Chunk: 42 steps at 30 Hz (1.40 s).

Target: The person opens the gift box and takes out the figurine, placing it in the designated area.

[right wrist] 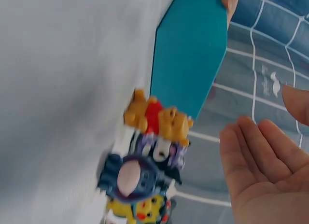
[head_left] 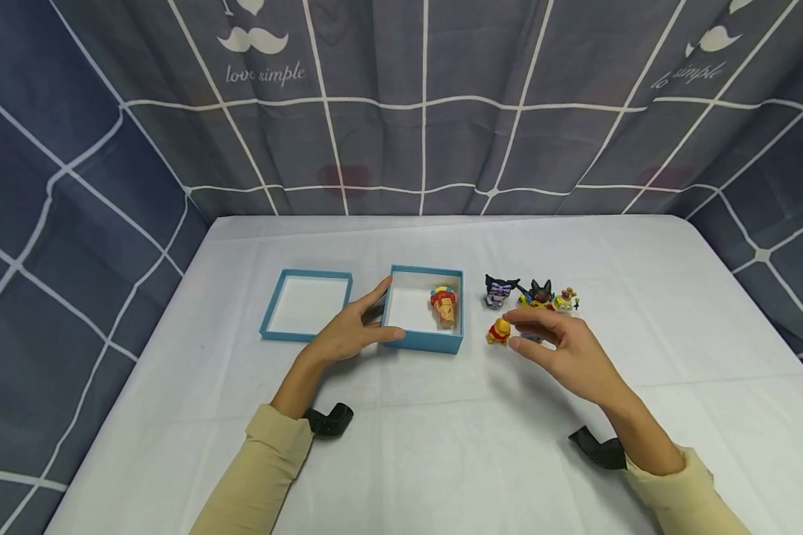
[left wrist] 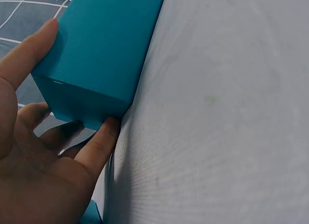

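A shallow blue box (head_left: 423, 341) with a white inside stands on the table, and a tan-and-red toy figurine (head_left: 444, 308) lies in its right part. My left hand (head_left: 348, 331) holds the box at its left end, the thumb on the front wall and fingers against the side. Over the small figurines my right hand (head_left: 569, 353) hovers with thumb and fingers apart and nothing between them. Nearest its fingertips is a Winnie the Pooh figurine (head_left: 499, 331). Beside that, a blue-grey donkey figurine (right wrist: 133, 178) is mostly hidden by the hand in the head view.
Left of the box lies a blue-rimmed white lid (head_left: 308, 305). Behind the Pooh stand a black-and-purple figurine (head_left: 499, 290), a dark-eared figurine (head_left: 539, 293) and a yellow-and-white figurine (head_left: 566, 299). A white cloth covers the table (head_left: 401, 446); a grey checked curtain (head_left: 375, 148) hangs behind.
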Tool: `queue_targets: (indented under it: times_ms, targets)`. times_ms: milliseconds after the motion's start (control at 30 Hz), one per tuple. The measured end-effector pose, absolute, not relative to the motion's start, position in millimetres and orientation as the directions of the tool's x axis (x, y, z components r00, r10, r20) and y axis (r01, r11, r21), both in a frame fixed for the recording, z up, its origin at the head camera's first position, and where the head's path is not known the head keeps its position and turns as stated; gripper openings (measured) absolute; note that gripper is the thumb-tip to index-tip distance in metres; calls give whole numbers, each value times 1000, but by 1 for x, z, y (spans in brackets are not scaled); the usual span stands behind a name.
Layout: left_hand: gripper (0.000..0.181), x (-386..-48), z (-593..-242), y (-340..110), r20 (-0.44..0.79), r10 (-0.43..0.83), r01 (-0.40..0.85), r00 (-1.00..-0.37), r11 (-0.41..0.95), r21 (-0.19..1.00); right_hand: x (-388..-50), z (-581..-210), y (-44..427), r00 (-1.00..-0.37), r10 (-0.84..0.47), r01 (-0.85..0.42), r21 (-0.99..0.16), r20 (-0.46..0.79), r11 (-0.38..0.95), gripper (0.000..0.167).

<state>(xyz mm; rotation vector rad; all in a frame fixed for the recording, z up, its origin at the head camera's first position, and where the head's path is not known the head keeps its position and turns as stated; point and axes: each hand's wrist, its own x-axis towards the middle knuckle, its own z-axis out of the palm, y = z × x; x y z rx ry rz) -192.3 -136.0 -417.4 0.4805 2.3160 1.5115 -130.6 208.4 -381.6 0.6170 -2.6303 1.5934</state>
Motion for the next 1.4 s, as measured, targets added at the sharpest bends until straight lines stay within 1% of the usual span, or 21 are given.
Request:
queue_targets:
  times_ms: [167,300,500,567,767,933,1067,1167,1300,1400]
  targets:
    - [100,-193,-417,-136,-89,448,102,-889,385,917,-130,-382,197,-920,-342,-320,-869,190,378,29]
    - [99,-193,-417,-136,-94,444,99,-891,391,915,-133,-379,187,-927,-325,-310,-869,186,387,28]
    - [98,-194,-418,-136,-93,445,99,-891,391,915,-147,-374,168,-934,-305,-295,-885,187,361,25]
    - [98,-194,-418,-136,-88,453,104,-887,382,918,-153,-372,161,-936,-299,-293,-881,186,372,25]
    - [98,-194,-418,-135,-83,469,107,-879,364,925,-171,-369,142,-949,-275,-267,-859,155,437,30]
    - [98,-194,-418,-134,-82,473,109,-877,364,925,-183,-374,131,-946,-278,-291,-825,170,485,32]
    - [97,-195,-418,-133,-99,466,90,-879,366,926,-188,-376,125,-945,-281,-290,-831,169,475,32]
    - [97,-195,-417,-133,-104,463,85,-880,369,925,-191,-376,121,-942,-293,-289,-840,164,460,36]
    - [97,-195,-416,-135,-94,466,92,-880,361,928,-195,-374,113,-939,-320,-268,-847,124,459,44]
    - [97,-194,-417,-136,-90,466,93,-880,355,930,-196,-369,106,-941,-328,-249,-833,87,494,46]
